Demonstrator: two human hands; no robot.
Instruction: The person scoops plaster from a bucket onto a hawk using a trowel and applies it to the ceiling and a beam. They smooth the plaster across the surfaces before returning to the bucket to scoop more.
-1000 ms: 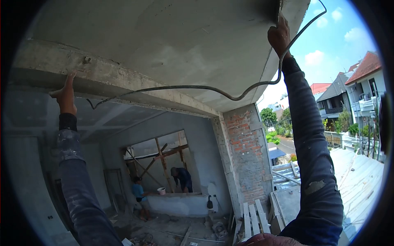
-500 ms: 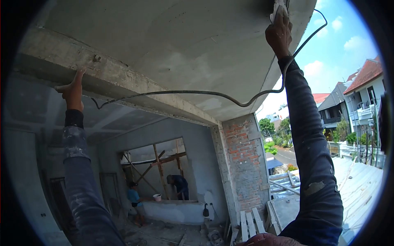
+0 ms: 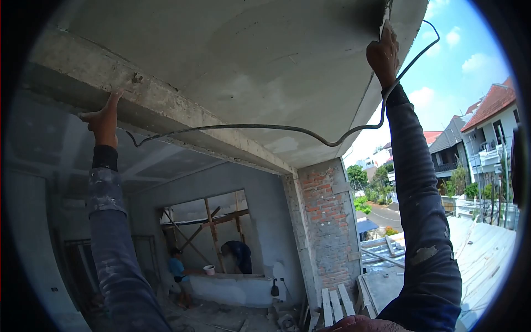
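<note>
My left hand [image 3: 105,119] is raised against the lower edge of a rough concrete beam [image 3: 160,102], fingers stretched up along it and thumb out to the side. Overhead at the right, my right hand [image 3: 384,58] is closed round a flat hand tool with a pale edge [image 3: 386,19], held near the ceiling slab's outer edge. Its exact kind is hard to make out, partly hidden by the fingers. A grey plastered ceiling [image 3: 243,72] spreads between both hands. A dark cable [image 3: 265,126] hangs across below it and passes my right wrist.
A brick pillar [image 3: 327,210] stands under the beam's far end. Two people [image 3: 238,257] [image 3: 178,271] are by a wall opening with wooden props, near a white bucket [image 3: 209,270]. Wooden planks [image 3: 336,304] and metal roofing [image 3: 481,260] lie at the lower right.
My right hand has shifted slightly right and down in view with the tool. My left hand stays at the beam. In the background, one person bends lower.
</note>
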